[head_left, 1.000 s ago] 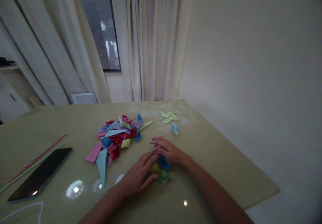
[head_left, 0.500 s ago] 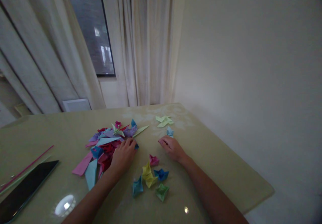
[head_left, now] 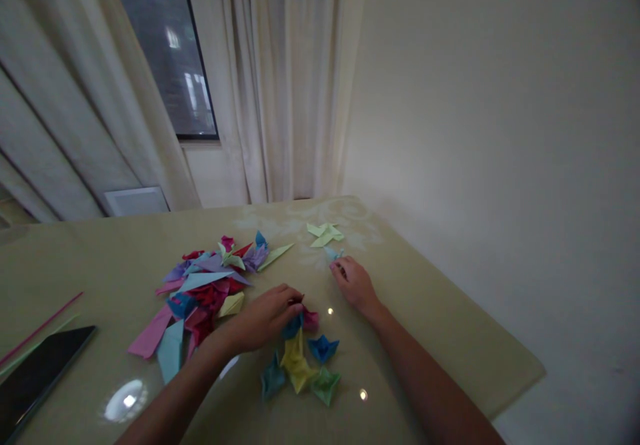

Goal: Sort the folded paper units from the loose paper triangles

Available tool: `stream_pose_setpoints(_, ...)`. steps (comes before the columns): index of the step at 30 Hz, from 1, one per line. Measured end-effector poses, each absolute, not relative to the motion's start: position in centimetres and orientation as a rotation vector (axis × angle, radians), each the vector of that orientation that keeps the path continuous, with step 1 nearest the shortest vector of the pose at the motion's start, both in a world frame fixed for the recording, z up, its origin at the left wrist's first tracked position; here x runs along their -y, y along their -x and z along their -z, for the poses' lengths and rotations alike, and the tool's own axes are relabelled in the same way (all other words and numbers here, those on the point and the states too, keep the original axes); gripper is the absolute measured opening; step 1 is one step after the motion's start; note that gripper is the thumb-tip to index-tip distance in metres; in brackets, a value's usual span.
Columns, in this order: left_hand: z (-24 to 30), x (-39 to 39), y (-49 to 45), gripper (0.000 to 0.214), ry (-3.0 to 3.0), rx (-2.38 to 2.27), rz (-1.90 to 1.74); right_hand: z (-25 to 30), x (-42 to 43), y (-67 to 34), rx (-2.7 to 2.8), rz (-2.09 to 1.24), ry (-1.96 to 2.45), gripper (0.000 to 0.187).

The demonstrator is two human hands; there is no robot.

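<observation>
My left hand point(head_left: 275, 311) is closed on a small blue origami piece point(head_left: 293, 327), low over the table and mostly covered by the fingers. Right beside it lies a pink origami piece point(head_left: 311, 319). Just in front are a yellow folded piece point(head_left: 299, 365), a blue one point(head_left: 323, 348), a teal one point(head_left: 273, 378) and a green one point(head_left: 325, 385). Farther right, my right hand point(head_left: 356, 286) has its fingertips pinched at a light blue origami piece point(head_left: 333, 254). The fingers hide part of that piece.
A heap of colourful folded papers point(head_left: 205, 281) spreads to the left. Pale green pinwheel-shaped paper point(head_left: 325, 233) lies near the back. A dark flat device point(head_left: 45, 378) and a thin pink stick point(head_left: 43, 327) are at far left. The wall point(head_left: 475, 165) borders the right table edge.
My left hand has moved from the heap toward me and right, bringing the blue piece to the small group. My right hand has shifted slightly right, its fingertips now at the light blue piece.
</observation>
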State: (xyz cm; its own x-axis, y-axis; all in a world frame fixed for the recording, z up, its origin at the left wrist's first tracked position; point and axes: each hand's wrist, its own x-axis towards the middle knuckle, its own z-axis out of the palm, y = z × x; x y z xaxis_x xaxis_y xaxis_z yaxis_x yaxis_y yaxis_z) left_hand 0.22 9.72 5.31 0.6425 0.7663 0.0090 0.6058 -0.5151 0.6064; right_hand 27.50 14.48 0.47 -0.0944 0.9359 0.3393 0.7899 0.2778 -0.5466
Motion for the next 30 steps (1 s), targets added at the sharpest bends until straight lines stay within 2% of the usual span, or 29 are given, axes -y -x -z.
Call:
stream_pose_setpoints(6,-7.1,-7.7,-1.6,0.059,-2.278,-1.024,-0.269,-0.9,-14.3,-27.5,1.928,-0.273,1.593,0.035)
stream_pose_setpoints(10,-7.1,-5.6,-1.7,0.105,-2.333,-1.023,-0.060,-1.1,-14.2,-27.3,1.955,-0.288,1.568,0.033)
stream_pose_setpoints(12,-6.4,-4.3,-1.9,0.116,-2.382,-0.997,-0.030,-1.1,-14.2,-27.2,1.963,-0.301,1.555,0.032)
stream_pose_setpoints(15,-4.9,-2.6,-2.7,0.114,-2.439,-1.044,-0.095,-1.0,-14.2,-27.1,1.973,-0.325,1.557,0.029)
stream_pose_setpoints(22,-3.0,-2.3,-6.5,0.076,-2.457,-1.101,-0.286,-0.8,-14.2,-27.0,1.973,-0.336,1.494,0.030)
stream_pose_setpoints(28,-4.1,-4.7,-7.4,0.082,-2.499,-1.039,-0.440,0.1,-15.0,-27.6,1.926,-0.392,1.408,0.034)
stream_pose_setpoints(30,-5.4,-5.9,-5.5,0.070,-2.481,-1.078,-0.503,0.4,-15.2,-27.7,1.921,-0.449,1.377,0.036)
